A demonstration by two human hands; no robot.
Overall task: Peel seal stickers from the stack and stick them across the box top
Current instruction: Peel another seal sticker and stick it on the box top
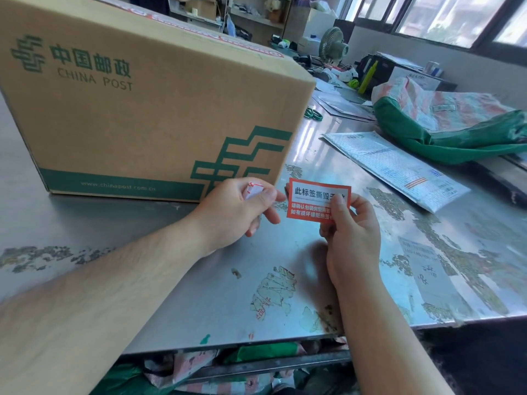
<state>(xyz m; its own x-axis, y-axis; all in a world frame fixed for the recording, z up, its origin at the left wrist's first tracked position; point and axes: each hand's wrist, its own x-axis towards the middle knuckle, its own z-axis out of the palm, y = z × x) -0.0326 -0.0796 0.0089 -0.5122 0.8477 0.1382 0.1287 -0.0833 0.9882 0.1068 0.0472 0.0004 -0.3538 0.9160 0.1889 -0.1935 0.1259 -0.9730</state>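
A large brown China Post cardboard box (148, 109) stands on the metal table at the left and centre. Red seal stickers (216, 38) run along its top. Just in front of the box's near right corner, my right hand (350, 232) pinches a red and white seal sticker (312, 199) by its right side. My left hand (236, 209) is a little to the left of it, fingers closed on a small crumpled white piece of backing paper (253, 191) with red marks. The sticker stack itself is not visible.
The worn steel table (199, 295) carries old label scraps near its front edge. A white bubble mailer (396, 169) lies to the right, with a green and patterned mail sack (456, 129) behind it. Green scissors (313, 114), a fan (332, 45) and clutter sit farther back.
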